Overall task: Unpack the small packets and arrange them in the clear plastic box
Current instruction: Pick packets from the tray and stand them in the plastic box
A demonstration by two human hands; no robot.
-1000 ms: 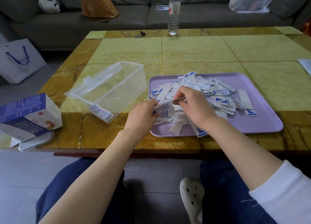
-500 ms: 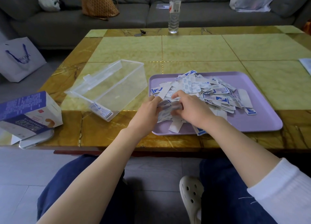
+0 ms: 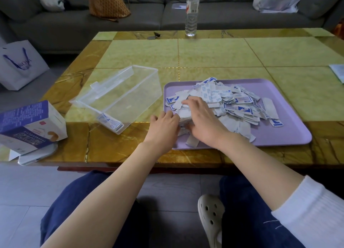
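Yellow tabletop point(image 3: 214, 57): on the lilac tray point(image 3: 290, 136) at one o'clock our left hand point(image 3: 163, 125) grips bandage packets point(image 3: 232, 102), our right hand point(image 3: 202, 121) lies flat on them; clear plastic box point(image 3: 130, 91) at eleven o'clock

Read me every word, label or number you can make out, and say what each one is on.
"ROY": on the white paper bag, by its blue handle; any further letters are unclear.
Print on the blue and white carton: blurred, unreadable.
Print on the small packets, piled on the purple tray: too small to read.
Label on the water bottle: too small to read.
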